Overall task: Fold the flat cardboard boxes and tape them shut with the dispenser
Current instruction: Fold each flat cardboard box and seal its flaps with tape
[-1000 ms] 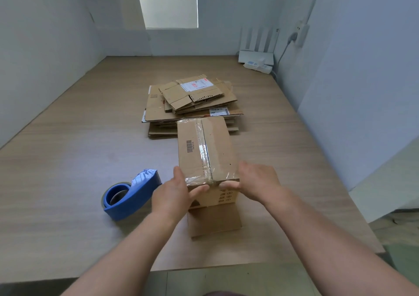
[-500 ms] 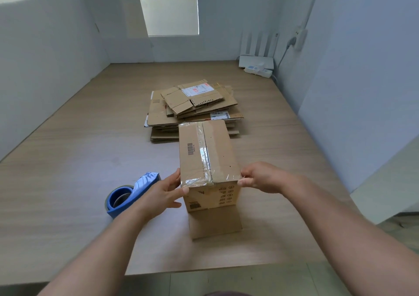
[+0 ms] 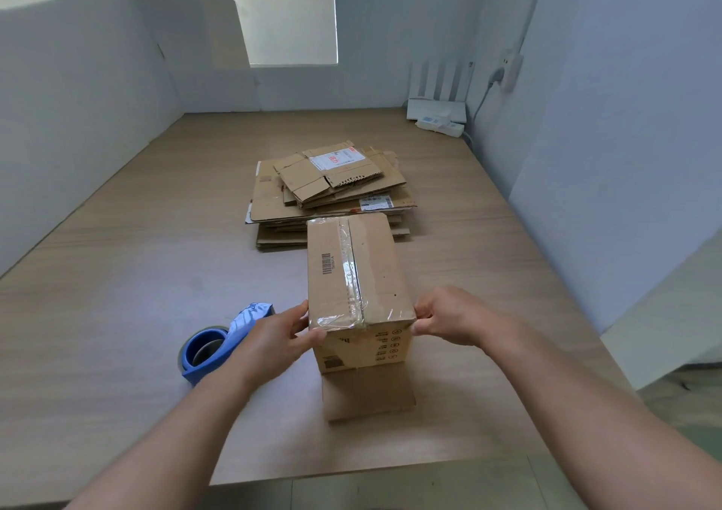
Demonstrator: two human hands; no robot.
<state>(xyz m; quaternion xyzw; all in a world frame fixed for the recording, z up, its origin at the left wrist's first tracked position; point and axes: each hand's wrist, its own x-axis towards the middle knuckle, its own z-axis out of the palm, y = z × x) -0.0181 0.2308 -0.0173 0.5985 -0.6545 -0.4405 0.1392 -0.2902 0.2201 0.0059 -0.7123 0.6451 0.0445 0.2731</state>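
Note:
A folded cardboard box (image 3: 357,271) stands on the wooden table (image 3: 117,275), its top seam covered by clear tape. One flap (image 3: 369,394) lies flat on the table at its near end. My left hand (image 3: 275,339) holds the box's near left corner, thumb on the front face. My right hand (image 3: 455,316) grips the near right corner. A blue tape dispenser (image 3: 218,343) lies on the table just left of my left hand, partly hidden by it. A stack of flat cardboard boxes (image 3: 332,187) sits behind the box.
White partition walls close in the table on the left, back and right. A white router (image 3: 437,97) and a power strip (image 3: 441,124) sit at the back right corner. The table's near edge runs just below my forearms.
Both hands slid from the box's near top edge out to its side corners. The camera view tilted up slightly; the box stayed in place.

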